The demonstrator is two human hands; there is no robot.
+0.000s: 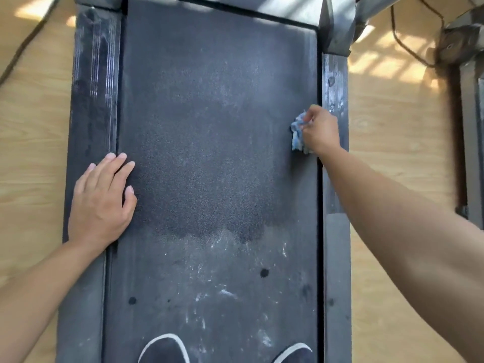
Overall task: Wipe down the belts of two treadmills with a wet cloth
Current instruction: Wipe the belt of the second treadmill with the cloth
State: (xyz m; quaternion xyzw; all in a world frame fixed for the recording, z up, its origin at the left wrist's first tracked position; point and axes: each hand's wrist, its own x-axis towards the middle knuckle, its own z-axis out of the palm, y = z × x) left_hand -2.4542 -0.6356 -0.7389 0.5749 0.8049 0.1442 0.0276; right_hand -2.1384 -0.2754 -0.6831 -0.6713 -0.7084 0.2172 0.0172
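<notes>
**Cloth at the belt's right edge**

The right hand (320, 131) curls its fingers round a bunched blue-and-white cloth (297, 132) and holds it at the right edge of the treadmill belt (217, 127), just beside the right side rail (336, 244). Much of the cloth is hidden under the fingers. The left hand (100, 203) lies flat, fingers straight and close together, with fingertips on the belt and palm over the left side rail (91, 100). Between the two hands the belt is darker; nearer the person than the fingers it is dusty with pale streaks. Two dark shoes (163, 349) are cut off at the lower edge. Far right of the cloth-holding fingers stands a grey machine frame (471, 113), mostly out of view.
</notes>
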